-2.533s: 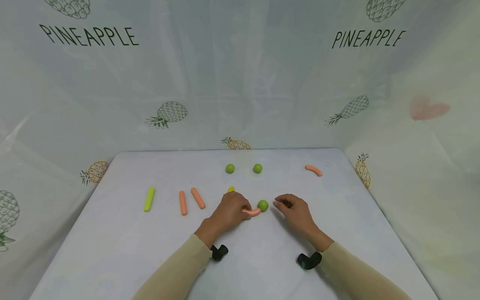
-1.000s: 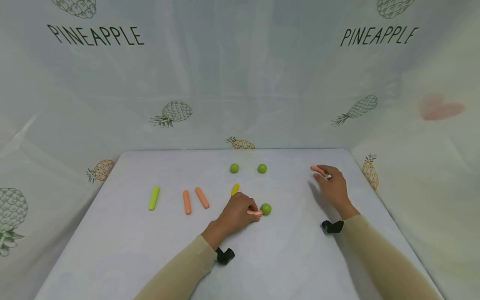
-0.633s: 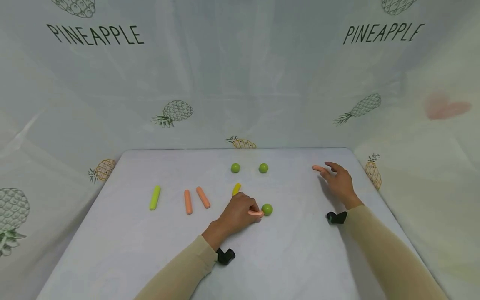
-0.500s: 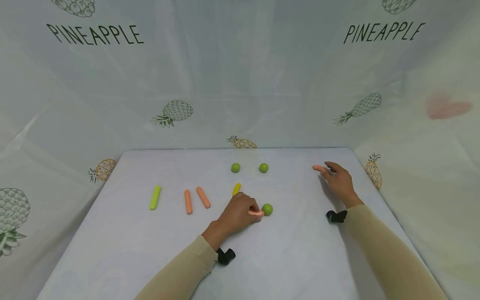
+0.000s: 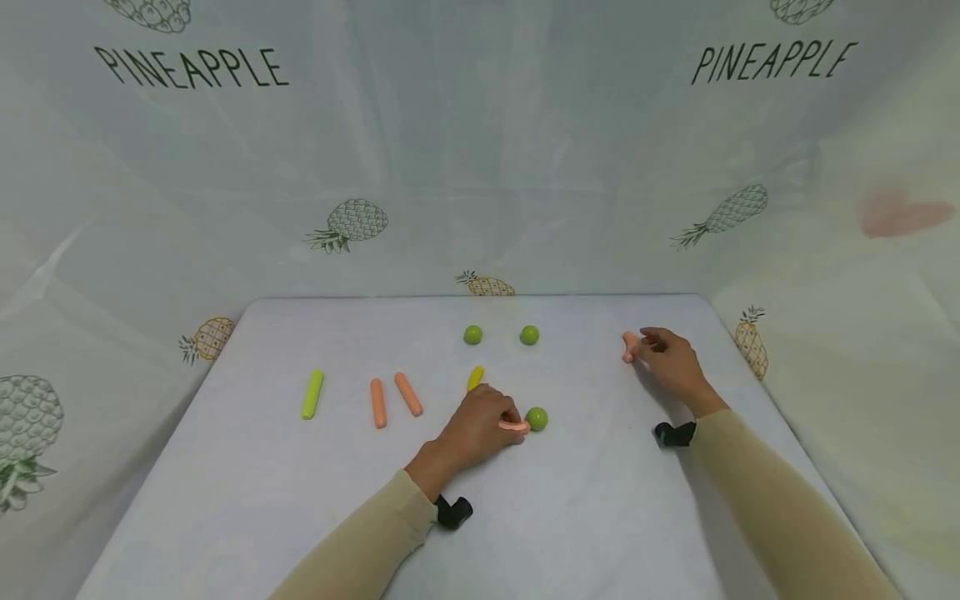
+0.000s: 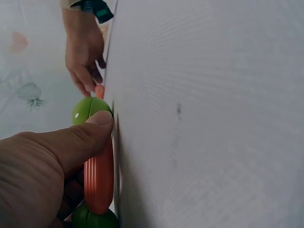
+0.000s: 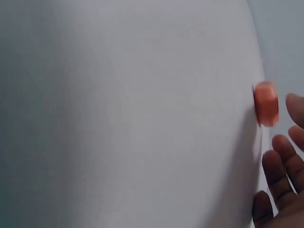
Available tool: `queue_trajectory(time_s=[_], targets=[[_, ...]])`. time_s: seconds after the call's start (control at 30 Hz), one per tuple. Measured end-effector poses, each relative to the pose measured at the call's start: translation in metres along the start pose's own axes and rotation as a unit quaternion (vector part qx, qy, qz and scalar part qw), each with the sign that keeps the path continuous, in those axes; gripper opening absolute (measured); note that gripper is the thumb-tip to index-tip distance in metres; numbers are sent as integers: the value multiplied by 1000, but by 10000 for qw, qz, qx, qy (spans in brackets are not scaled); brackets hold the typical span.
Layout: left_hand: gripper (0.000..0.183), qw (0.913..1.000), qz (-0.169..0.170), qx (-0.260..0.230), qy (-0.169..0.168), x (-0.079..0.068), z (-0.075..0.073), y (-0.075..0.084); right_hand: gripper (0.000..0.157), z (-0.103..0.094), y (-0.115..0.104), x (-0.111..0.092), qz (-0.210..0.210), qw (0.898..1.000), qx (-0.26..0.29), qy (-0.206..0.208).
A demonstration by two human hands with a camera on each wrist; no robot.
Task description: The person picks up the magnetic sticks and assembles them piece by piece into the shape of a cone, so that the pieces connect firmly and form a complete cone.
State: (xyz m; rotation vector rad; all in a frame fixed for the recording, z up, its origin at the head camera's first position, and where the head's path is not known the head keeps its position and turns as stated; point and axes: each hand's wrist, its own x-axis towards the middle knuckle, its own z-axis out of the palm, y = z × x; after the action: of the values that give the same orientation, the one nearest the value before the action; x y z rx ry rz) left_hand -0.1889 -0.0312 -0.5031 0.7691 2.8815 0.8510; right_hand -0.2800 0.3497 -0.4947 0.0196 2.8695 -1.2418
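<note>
My left hand pinches a short curved orange stick close over the table, thumb along its side. A green ball sits at the stick's right end. In the left wrist view a second green ball shows at the other end; my hand hides it in the head view. Part of a yellow stick appears behind this hand. At the far right, my right hand is beside another curved orange stick. The right wrist view shows its fingers spread and apart from that stick.
Two green balls lie near the back edge of the white table. Left of my left hand are two straight orange sticks and a yellow-green stick. A pineapple-print cloth hangs behind.
My right hand has moved from beside the middle green ball to the far right. The orange stick there has turned to point more toward me. My left hand keeps its pinch in place.
</note>
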Motion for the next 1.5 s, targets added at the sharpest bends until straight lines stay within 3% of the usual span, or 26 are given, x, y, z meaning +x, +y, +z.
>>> queue_trajectory(time_s=[0.27, 0.6, 0.73, 0.93, 1.2, 1.33, 1.5], targets=[[16, 9999, 148, -89, 2, -1, 0, 2, 77, -16, -1, 13, -15, 9948, -278, -985], [14, 9997, 154, -171, 28, -1, 1, 3, 80, -22, -5, 19, -104, 9890, -424, -1410], [14, 9997, 152, -178, 21, -2, 0, 5, 78, -20, -4, 16, -203, 9910, -324, -1280], [14, 9997, 115, -200, 11, -3, 1, 6, 76, -10, -1, 8, -275, 9970, -262, -680], [15, 9998, 95, -134, 99, -4, 1, 5, 54, 5, -11, -4, -163, 9997, -185, -52], [15, 9998, 109, -109, 142, -4, 0, 5, 52, 15, -20, -13, -35, 10000, 3, -61], [16, 9998, 81, -139, 149, -5, 0, 4, 53, 31, -38, -27, 193, 9969, 699, -318]])
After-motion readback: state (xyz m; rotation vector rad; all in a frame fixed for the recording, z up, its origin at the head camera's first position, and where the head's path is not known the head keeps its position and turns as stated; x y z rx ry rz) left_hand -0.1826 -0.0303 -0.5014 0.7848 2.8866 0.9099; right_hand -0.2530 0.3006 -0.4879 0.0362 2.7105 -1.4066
